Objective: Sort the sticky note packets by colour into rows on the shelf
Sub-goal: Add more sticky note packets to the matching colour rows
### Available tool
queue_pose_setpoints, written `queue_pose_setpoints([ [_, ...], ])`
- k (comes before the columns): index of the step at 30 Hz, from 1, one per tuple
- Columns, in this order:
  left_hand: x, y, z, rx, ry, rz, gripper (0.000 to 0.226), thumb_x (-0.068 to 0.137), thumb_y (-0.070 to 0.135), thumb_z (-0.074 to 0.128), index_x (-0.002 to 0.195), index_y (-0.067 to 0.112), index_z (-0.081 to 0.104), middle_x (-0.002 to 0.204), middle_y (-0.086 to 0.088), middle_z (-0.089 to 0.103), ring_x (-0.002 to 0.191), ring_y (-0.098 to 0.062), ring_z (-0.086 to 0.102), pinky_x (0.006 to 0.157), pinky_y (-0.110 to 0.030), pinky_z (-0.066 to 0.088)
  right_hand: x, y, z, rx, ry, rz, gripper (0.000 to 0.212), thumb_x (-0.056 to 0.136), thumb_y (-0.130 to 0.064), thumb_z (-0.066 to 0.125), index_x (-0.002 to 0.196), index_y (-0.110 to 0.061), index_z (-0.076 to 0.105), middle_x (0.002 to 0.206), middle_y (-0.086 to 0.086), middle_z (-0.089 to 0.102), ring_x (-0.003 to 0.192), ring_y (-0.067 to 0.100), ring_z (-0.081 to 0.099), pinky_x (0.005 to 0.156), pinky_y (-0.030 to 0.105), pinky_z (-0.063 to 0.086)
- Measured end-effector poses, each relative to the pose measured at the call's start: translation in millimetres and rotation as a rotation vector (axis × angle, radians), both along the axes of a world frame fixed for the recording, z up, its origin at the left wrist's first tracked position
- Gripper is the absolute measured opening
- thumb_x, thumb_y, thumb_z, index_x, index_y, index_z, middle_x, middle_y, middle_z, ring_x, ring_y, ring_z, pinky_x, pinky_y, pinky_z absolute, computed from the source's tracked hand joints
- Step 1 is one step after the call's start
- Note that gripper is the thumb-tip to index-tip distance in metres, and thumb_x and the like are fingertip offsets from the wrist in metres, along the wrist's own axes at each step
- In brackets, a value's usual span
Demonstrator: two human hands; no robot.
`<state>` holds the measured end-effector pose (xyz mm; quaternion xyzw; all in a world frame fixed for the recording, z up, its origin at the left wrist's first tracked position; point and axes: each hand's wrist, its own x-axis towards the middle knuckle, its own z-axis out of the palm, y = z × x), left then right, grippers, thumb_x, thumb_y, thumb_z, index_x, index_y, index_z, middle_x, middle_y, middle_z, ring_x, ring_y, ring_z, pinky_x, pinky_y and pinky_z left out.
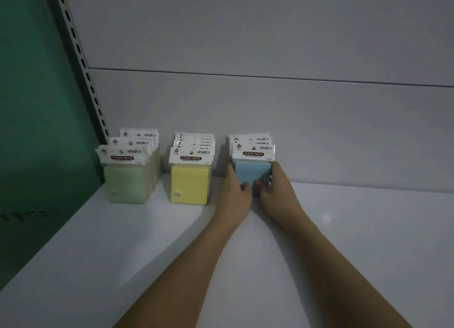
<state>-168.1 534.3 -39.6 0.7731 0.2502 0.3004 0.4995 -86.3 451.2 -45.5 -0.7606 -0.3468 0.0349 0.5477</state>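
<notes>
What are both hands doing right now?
Left hand: grips the left side of the front blue packet, thumb on its face.
Right hand: grips the same packet's right side.

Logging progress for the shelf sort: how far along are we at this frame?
Done: green row by the left upright, yellow row beside it, both standing against the back panel. In hand: the blue row, with left hand and right hand gripping its sides, thumbs on the front packet, apparently squaring it up. Left: no loose packets visible on the shelf, so it looks nearly finished.
</notes>
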Motion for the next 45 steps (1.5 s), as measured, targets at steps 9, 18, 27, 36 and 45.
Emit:
queue_pose_setpoints([
  [9,0,-1,2,-0.072,0.006,-0.058,0.067,0.087,-0.003,0.044,0.146,0.023,0.027,0.133,-0.004,0.055,0.115,-0.018,0.055,0.092,-0.027,0.048,-23,5,8,0.092,0.177,-0.016,0.068,0.078,0.004,0.056,0.133,-0.030,0.036,0.123,-0.009,0.050,0.110,0.007,0.050,0.066,0.003,0.042],
  [18,1,2,1,-0.116,-0.011,-0.047,0.065,0.080,-0.004,0.049,0.139,0.023,0.039,0.122,-0.005,0.062,0.108,-0.021,0.060,0.090,-0.043,0.053,-28,4,7,0.145,0.229,0.018,0.071,0.077,0.008,0.053,0.138,-0.027,0.038,0.125,-0.008,0.055,0.113,0.008,0.054,0.085,0.020,0.049],
  [27,-7,-1,7,-0.122,-0.052,-0.051,0.070,0.076,-0.012,0.042,0.140,0.017,0.040,0.126,-0.006,0.059,0.112,-0.020,0.057,0.091,-0.032,0.053,-35,6,6,0.079,0.219,-0.062,0.061,0.076,0.001,0.052,0.125,-0.032,0.039,0.099,-0.024,0.051,0.090,-0.001,0.053,0.066,0.010,0.041],
  [36,-5,-4,6,-0.119,-0.065,-0.046,0.063,0.078,-0.009,0.046,0.134,0.019,0.044,0.112,0.003,0.062,0.098,-0.012,0.061,0.069,-0.010,0.050,-35,3,9,0.094,0.251,-0.044,0.061,0.077,-0.003,0.052,0.134,-0.023,0.043,0.115,-0.007,0.060,0.100,0.009,0.058,0.082,0.026,0.051],
  [45,1,-5,4,-0.019,0.003,0.051,0.066,0.076,-0.008,0.044,0.138,0.016,0.042,0.122,-0.006,0.061,0.107,-0.022,0.058,0.084,-0.028,0.048,-35,8,6,0.083,0.205,-0.119,0.057,0.079,0.001,0.054,0.131,-0.019,0.042,0.105,-0.010,0.051,0.090,0.009,0.049,0.066,0.011,0.036],
])
